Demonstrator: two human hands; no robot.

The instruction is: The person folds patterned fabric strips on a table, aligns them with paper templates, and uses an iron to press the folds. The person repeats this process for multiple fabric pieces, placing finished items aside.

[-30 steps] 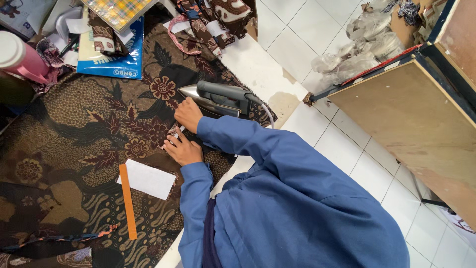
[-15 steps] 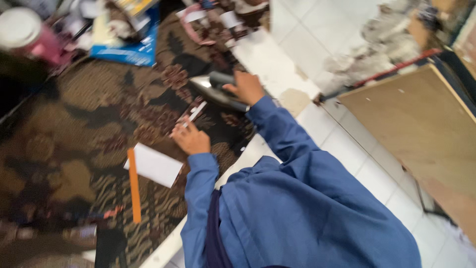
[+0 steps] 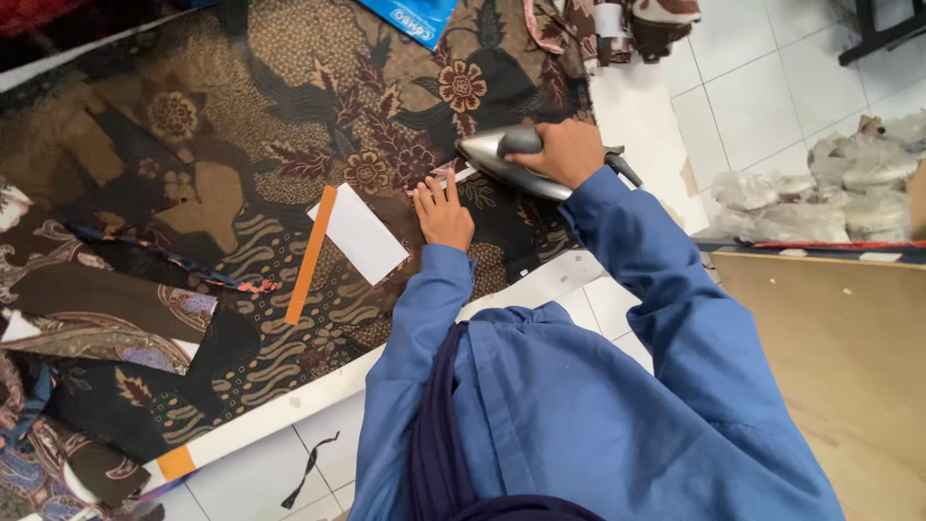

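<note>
My right hand (image 3: pixel 569 150) is shut around the dark handle of a silver clothes iron (image 3: pixel 497 162). The iron rests on brown floral batik cloth (image 3: pixel 241 145), its tip pointing left. My left hand (image 3: pixel 444 210) lies flat on the cloth just below and left of the iron's tip, fingers on a narrow pale folded strip (image 3: pixel 451 178). It holds nothing. Both arms wear blue sleeves.
A white card (image 3: pixel 362 232) and an orange ruler (image 3: pixel 311 253) lie on the cloth left of my left hand. A blue packet (image 3: pixel 410 14) sits at the top edge. Crumpled plastic bags (image 3: pixel 830 188) and a wooden board (image 3: pixel 830 338) are on the right, on the white tiled floor (image 3: pixel 743 87).
My right hand left the cloth, gripped the iron's handle and brought the iron beside my left hand. The left hand stayed on the cloth. The camera view shifted.
</note>
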